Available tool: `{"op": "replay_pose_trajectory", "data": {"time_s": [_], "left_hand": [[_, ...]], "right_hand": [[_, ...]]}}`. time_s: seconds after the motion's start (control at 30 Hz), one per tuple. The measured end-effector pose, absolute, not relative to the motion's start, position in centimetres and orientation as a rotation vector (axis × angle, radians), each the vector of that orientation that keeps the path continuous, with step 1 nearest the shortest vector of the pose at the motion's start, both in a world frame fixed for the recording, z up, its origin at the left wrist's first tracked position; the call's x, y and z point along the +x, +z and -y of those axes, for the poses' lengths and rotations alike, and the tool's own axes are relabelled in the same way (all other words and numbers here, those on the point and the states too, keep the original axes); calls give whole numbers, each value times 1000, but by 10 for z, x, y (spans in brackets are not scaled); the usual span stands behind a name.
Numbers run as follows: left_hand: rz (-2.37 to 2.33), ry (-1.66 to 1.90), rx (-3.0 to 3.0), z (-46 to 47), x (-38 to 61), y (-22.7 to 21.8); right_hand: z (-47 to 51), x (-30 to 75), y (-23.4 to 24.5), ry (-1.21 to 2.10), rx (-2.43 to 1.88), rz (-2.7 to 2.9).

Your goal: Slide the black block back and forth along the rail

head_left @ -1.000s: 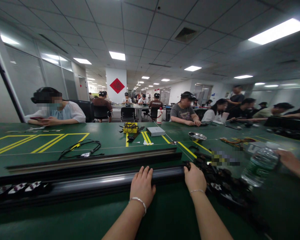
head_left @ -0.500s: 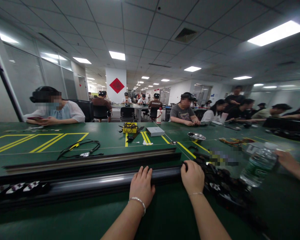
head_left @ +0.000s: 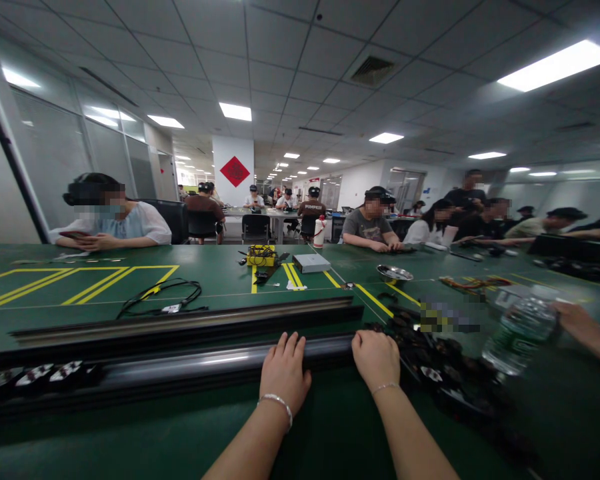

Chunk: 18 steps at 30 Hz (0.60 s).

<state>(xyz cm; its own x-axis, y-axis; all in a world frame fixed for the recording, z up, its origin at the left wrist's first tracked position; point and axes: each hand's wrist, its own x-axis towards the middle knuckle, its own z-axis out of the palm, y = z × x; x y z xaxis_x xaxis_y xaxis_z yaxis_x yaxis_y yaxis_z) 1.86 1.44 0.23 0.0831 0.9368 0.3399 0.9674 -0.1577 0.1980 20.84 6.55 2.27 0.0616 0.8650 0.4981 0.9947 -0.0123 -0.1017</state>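
Note:
My left hand [head_left: 284,369] rests on the near long black rail [head_left: 180,367], its fingers curled over the rail's top. My right hand [head_left: 376,357] is closed over the same rail's right end, just left of a heap of small black parts [head_left: 445,363]. Both wrists wear thin bracelets. A second long black rail [head_left: 180,323] lies parallel behind the first. Small black-and-white pieces [head_left: 35,377] sit in the near rail at its left end.
The green table [head_left: 330,433] has yellow lines. On it lie a black cable [head_left: 160,297], a yellow box [head_left: 261,255], a grey box [head_left: 311,263] and a metal bowl [head_left: 394,273]. Another person's hand [head_left: 577,320] holds a water bottle [head_left: 523,327]. Seated people line the far side.
My right hand has slid left along the near rail, closer to my left hand. My left hand has stayed in place.

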Motion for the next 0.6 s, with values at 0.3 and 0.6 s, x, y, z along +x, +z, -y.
{"op": "replay_pose_trajectory", "data": {"time_s": [0.3, 0.6], "left_hand": [[1996, -603, -2252, -15, 19, 2], [2002, -599, -2253, -13, 20, 5]], "right_hand": [[-70, 223, 14, -376, -2047, 1776], [-68, 224, 20, -322, -2068, 1717]]}}
